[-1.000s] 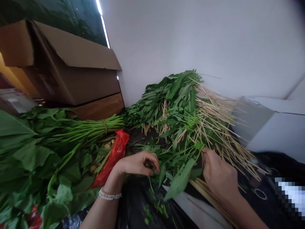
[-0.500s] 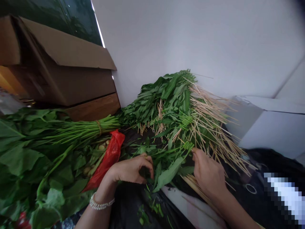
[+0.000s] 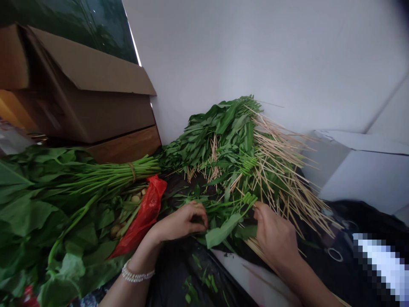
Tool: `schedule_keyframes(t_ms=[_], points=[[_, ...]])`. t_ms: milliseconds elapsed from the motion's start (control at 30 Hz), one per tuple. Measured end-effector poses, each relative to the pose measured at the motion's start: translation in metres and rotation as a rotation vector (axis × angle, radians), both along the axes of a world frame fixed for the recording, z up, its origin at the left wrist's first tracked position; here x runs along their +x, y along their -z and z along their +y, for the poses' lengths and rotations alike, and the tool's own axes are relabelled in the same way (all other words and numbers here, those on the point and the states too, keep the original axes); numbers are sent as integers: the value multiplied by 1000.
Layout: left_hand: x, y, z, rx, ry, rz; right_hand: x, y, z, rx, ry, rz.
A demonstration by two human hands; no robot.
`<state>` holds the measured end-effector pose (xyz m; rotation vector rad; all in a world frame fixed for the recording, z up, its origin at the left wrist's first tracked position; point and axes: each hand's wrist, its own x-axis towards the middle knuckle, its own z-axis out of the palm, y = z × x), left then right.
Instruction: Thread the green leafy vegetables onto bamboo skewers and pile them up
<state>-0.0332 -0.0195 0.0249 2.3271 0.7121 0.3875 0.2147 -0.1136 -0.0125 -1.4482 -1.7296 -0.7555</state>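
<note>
My right hand (image 3: 275, 228) is closed, pinching a thin wooden skewer that is mostly hidden by the fingers. Folded green stems (image 3: 248, 198) are threaded on its far end, and long leaves (image 3: 225, 230) trail from them to the left. My left hand (image 3: 187, 219), with a beaded bracelet at the wrist, curls its fingers at the edge of those leaves; what lies between the fingertips is hidden. Behind both hands rises a heap of leafy greens (image 3: 223, 123) on skewers, whose bare wooden ends (image 3: 287, 170) fan out to the right.
To the left lie a tied bundle of green stems (image 3: 111, 175) with broad leaves and a red plastic bag (image 3: 148, 217). An open cardboard box (image 3: 108, 113) stands behind them. A white box (image 3: 361, 170) is at right. Leaf scraps (image 3: 207, 279) lie on black plastic (image 3: 172, 273).
My left hand has shifted slightly up and right, its fingers curling closer together. The right hand, skewer and folded stems have moved slightly left, and the trailing leaf has lifted a little.
</note>
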Motion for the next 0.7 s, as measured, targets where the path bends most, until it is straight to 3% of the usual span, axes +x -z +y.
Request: schedule_keyframes(t_ms=[133, 200, 300, 433, 533, 700], points=[[11, 5, 1, 48, -402, -391, -2, -1, -2, 10, -93, -4], [14, 10, 2, 91, -537, -503, -4, 0, -3, 9, -141, -21], [18, 15, 2, 99, -576, -545, -10, 4, -2, -58, -179, -45], [25, 18, -3, -91, -541, -578, -16, 9, -1, -157, -207, -66], [29, 21, -5, -233, -565, -682, -17, 8, -2, -107, -247, -11], [28, 27, 0, -287, -704, -865, -17, 3, -8, 28, -359, 57]])
